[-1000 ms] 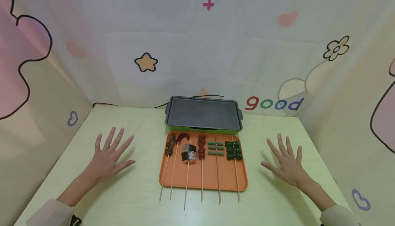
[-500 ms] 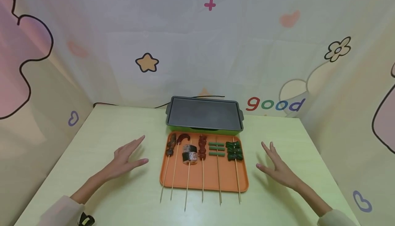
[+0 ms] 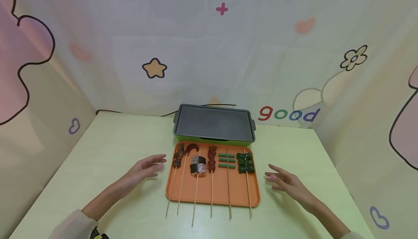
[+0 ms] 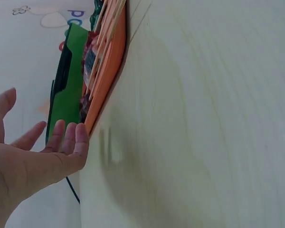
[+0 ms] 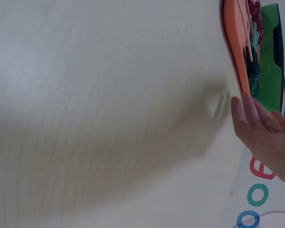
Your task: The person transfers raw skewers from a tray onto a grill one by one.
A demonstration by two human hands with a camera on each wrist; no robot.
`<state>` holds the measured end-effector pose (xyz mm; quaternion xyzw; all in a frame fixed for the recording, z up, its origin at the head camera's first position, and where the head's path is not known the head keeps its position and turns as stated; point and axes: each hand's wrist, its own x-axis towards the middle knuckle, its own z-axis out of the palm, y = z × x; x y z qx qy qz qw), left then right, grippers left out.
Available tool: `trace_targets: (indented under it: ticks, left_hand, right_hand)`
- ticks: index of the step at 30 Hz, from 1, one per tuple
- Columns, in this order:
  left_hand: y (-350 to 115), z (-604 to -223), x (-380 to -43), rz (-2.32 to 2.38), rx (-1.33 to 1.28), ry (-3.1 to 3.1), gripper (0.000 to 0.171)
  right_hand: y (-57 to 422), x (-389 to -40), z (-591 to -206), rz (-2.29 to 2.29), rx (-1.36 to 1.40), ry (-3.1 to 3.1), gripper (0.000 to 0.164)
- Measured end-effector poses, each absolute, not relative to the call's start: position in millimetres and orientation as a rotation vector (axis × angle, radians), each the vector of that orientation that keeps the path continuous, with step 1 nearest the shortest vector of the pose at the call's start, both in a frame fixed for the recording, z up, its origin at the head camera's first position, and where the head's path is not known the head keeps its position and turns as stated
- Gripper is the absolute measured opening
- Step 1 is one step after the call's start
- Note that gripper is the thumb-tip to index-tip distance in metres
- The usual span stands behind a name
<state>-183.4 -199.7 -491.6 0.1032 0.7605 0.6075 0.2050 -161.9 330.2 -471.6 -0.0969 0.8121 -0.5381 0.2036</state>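
Observation:
An orange tray [image 3: 220,192] lies mid-table with several skewers across it, their sticks reaching past its near edge. From the left come a brown mushroom-like skewer [image 3: 178,156], a dark red curled piece [image 3: 191,148], a black-and-white roll skewer [image 3: 198,166], a reddish meat skewer [image 3: 212,158], a green bean-like skewer [image 3: 226,160] and a dark green leafy skewer [image 3: 245,163]. Just off the tray's left side, my left hand [image 3: 140,173] hovers with relaxed fingers, holding nothing. My right hand [image 3: 290,186] hovers off the right side, fingers loosely bent and holding nothing.
Behind the tray stands a green griddle with a dark flat top [image 3: 213,123], almost against it. A black cable [image 3: 109,111] runs along the table's back edge. Printed curtains [image 3: 196,50] close off the back and both sides of the pale table [image 3: 124,137].
Both hands have come inward toward the tray and lowered a little. Their fingers, spread wide a second ago, are now closer together and more relaxed. Tray and skewers stay put.

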Motion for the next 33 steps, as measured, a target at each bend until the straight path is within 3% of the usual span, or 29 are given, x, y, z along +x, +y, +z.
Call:
trace_targets:
  ticks: [33]
  left_hand:
    - [-172,-516,-188,1.72,0.195,2.125,0.07]
  right_hand:
    - [299,-118,-498,-1.69,-0.214,1.672,0.057]
